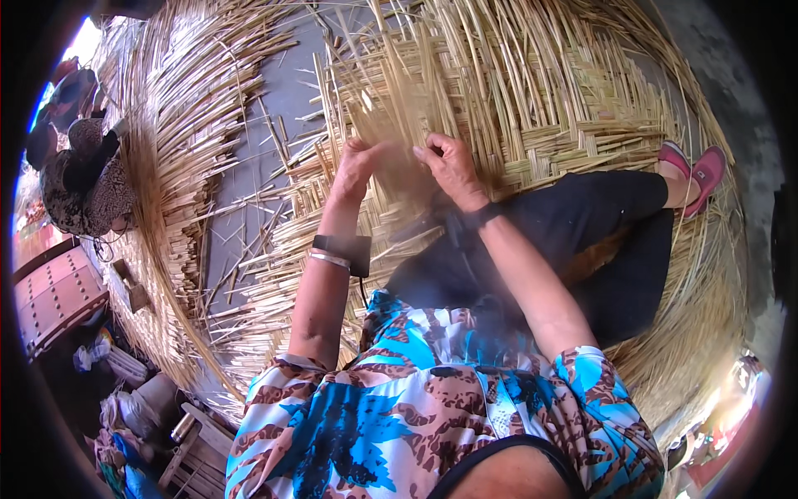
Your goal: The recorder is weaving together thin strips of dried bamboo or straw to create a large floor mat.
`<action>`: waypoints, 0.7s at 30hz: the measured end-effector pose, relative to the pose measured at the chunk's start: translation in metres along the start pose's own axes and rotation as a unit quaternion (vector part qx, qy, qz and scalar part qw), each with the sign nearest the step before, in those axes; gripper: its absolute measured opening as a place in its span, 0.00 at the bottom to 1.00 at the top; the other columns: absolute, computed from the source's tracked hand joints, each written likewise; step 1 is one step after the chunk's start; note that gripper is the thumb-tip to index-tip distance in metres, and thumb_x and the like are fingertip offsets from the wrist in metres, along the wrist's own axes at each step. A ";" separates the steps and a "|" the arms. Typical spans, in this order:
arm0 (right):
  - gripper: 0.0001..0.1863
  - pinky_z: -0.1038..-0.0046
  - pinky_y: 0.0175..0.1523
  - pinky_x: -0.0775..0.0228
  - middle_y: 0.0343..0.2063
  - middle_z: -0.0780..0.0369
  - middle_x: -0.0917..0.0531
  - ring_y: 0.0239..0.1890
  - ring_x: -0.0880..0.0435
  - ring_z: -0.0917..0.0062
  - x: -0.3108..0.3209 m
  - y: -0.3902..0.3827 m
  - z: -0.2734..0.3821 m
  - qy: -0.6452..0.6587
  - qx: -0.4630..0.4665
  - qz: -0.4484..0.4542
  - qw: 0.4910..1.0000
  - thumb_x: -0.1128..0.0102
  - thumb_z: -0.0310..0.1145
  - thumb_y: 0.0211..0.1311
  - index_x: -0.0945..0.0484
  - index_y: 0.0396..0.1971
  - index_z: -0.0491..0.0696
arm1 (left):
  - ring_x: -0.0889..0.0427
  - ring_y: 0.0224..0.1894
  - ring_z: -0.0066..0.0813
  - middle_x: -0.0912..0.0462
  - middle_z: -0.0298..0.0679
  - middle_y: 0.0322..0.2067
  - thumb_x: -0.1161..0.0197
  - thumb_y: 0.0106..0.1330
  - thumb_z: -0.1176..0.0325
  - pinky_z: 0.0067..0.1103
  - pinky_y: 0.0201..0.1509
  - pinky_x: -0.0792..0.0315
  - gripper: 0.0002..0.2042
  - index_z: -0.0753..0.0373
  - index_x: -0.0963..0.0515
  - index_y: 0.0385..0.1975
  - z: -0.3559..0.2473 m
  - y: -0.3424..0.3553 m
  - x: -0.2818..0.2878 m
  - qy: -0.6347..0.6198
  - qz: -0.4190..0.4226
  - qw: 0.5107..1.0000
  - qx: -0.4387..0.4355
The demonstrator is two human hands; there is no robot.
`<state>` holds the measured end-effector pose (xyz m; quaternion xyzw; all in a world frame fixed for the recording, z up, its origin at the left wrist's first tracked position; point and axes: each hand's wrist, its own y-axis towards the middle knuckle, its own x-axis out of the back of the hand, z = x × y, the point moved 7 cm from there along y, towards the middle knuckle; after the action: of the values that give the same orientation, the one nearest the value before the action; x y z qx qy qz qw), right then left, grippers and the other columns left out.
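A large mat of flat, straw-coloured reed strips spreads under and ahead of me, its woven part near my legs and its loose ends fanning away. Over it, my left hand is closed, with its fingertips smeared by motion. A short gap to the right, my right hand is closed in a pinch, thumb against forefinger. Blurred reed strips rise from between the two hands. Exactly where the fingers meet the strips is hard to make out.
My dark-trousered leg stretches right across the mat, near pink shoes. More reed matting lies at the left, beside another person bending down. A reddish studded chest and a wooden stool stand at lower left.
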<state>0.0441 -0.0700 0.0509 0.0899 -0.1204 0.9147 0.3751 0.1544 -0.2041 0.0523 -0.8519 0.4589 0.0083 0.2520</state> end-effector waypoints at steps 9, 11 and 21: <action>0.15 0.71 0.28 0.39 0.14 0.59 0.31 0.20 0.36 0.80 0.001 -0.002 0.002 0.008 0.014 -0.004 1.000 0.36 0.35 0.56 0.29 0.19 0.41 | 0.19 0.24 0.23 0.16 0.39 0.25 0.34 0.59 0.65 0.19 0.29 0.27 0.11 0.69 0.18 0.31 0.019 0.027 0.017 0.112 -0.077 0.990 0.049; 0.15 0.71 0.28 0.39 0.14 0.60 0.31 0.20 0.37 0.80 -0.001 -0.002 0.004 0.031 0.021 0.004 0.999 0.36 0.35 0.56 0.30 0.19 0.42 | 0.20 0.24 0.23 0.16 0.39 0.25 0.33 0.59 0.65 0.19 0.28 0.28 0.12 0.70 0.18 0.30 0.011 0.023 0.015 0.144 -0.070 0.986 0.055; 0.14 0.73 0.28 0.39 0.14 0.62 0.31 0.20 0.37 0.82 -0.001 -0.002 0.002 0.040 0.005 0.009 0.999 0.36 0.34 0.56 0.29 0.19 0.42 | 0.22 0.23 0.22 0.18 0.36 0.22 0.29 0.54 0.63 0.19 0.26 0.30 0.13 0.68 0.18 0.29 -0.003 0.018 0.009 0.177 0.019 0.984 -0.017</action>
<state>0.0470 -0.0700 0.0532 0.0542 -0.1016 0.9214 0.3712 0.1445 -0.2206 0.0453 -0.8355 0.5119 -0.1299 0.1518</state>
